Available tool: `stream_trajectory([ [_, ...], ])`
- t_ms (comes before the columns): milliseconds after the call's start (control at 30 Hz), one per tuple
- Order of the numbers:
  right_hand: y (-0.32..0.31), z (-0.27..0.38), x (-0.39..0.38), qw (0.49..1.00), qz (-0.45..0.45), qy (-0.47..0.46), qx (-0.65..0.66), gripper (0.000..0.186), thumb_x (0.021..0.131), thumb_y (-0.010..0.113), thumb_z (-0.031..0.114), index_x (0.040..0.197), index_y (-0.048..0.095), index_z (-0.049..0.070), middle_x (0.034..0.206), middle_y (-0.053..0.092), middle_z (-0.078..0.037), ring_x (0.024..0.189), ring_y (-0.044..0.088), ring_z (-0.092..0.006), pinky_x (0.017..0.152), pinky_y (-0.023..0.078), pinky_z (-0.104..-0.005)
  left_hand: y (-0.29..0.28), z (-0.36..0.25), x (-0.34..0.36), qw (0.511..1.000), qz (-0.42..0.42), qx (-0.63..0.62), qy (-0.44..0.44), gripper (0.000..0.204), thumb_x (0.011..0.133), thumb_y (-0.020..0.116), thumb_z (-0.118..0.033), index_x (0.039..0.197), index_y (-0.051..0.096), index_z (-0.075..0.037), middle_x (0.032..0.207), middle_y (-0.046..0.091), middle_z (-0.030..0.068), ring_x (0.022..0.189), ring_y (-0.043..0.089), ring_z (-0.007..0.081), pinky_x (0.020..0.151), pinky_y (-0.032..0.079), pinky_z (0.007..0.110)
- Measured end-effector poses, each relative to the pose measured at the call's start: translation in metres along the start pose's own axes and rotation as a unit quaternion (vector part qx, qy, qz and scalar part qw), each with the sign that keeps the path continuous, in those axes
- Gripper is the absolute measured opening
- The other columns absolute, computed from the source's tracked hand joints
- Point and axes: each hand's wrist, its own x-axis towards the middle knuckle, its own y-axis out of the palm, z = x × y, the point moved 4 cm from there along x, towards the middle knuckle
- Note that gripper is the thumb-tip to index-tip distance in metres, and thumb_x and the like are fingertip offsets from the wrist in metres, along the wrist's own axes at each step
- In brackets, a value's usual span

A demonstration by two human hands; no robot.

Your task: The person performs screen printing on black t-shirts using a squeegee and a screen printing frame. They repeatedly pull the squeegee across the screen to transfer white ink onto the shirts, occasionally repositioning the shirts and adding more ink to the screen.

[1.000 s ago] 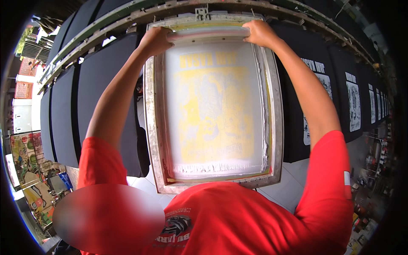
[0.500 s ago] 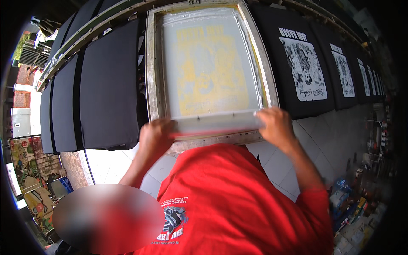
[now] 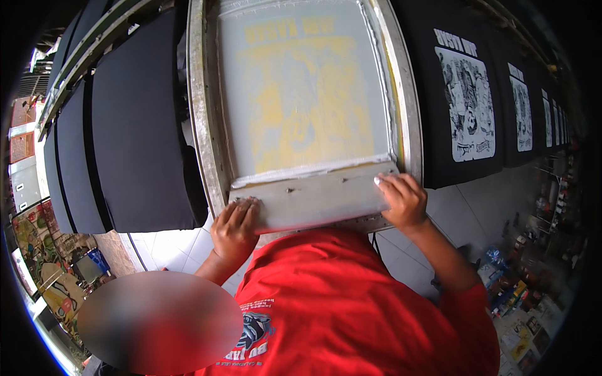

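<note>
My left hand (image 3: 235, 227) and my right hand (image 3: 404, 199) each grip an end of a wide grey squeegee (image 3: 313, 199). The squeegee lies across the near end of a printing screen (image 3: 301, 94) whose mesh shows a yellow stencil picture. A worn metal frame (image 3: 204, 125) surrounds the mesh and rests over a black pallet row. A ridge of pale ink sits along the squeegee's far edge. My red shirt (image 3: 351, 301) fills the lower middle of the view.
Plain black shirts (image 3: 138, 125) lie on pallets left of the screen. Black shirts with a white print (image 3: 467, 100) run off to the right. White floor tiles (image 3: 476, 207) show below, bottles and cans (image 3: 514, 282) at lower right, colourful painted panels (image 3: 37, 250) at lower left.
Both hands have drawn the squeegee from the far end of the screen down to its near end. The view has closed in on the screen.
</note>
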Motion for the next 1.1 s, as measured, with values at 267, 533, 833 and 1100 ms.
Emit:
stream_trajectory([
  [267, 0.018, -0.059, 0.110, 0.996, -0.019, -0.056, -0.063, 0.027, 0.071, 0.069, 0.002, 0.097, 0.071, 0.007, 0.099, 0.070, -0.004, 0.085, 0.065, -0.0219, 0.075, 0.055, -0.0321, 0.018, 0.057, 0.104, 0.999, -0.016, 0.020, 0.032, 0.043, 0.065, 0.068, -0.001, 0.108, 0.067, -0.006, 0.102, 0.069, 0.0109, 0.093, 0.069, 0.0271, 0.085, 0.056, 0.037],
  [533, 0.041, -0.125, 0.217, 0.992, -0.082, -0.070, -0.062, 0.036, 0.066, 0.064, -0.001, 0.099, 0.070, 0.011, 0.096, 0.069, -0.001, 0.085, 0.064, -0.0246, 0.073, 0.055, -0.0332, 0.037, 0.115, 0.219, 0.992, -0.085, 0.085, 0.040, 0.041, 0.066, 0.071, -0.002, 0.105, 0.068, -0.013, 0.098, 0.070, 0.0033, 0.089, 0.068, 0.0233, 0.079, 0.057, 0.033],
  [833, 0.043, -0.181, 0.338, 0.994, -0.051, -0.051, -0.080, 0.033, 0.067, 0.074, 0.012, 0.099, 0.069, 0.009, 0.094, 0.070, -0.011, 0.087, 0.066, -0.0311, 0.075, 0.054, -0.0406, 0.034, 0.174, 0.340, 0.993, -0.048, 0.106, 0.023, 0.021, 0.073, 0.071, -0.018, 0.092, 0.063, -0.014, 0.087, 0.067, 0.0072, 0.079, 0.067, 0.0299, 0.070, 0.056, 0.042],
  [1100, -0.020, -0.171, 0.378, 0.998, 0.048, -0.022, -0.024, 0.035, 0.064, 0.081, 0.023, 0.092, 0.071, 0.005, 0.081, 0.069, -0.020, 0.079, 0.068, -0.0364, 0.072, 0.053, -0.0426, -0.028, 0.184, 0.385, 0.996, 0.060, 0.037, 0.055, 0.041, 0.071, 0.075, -0.024, 0.110, 0.071, -0.015, 0.090, 0.070, 0.0189, 0.084, 0.067, 0.0376, 0.080, 0.055, 0.044],
])
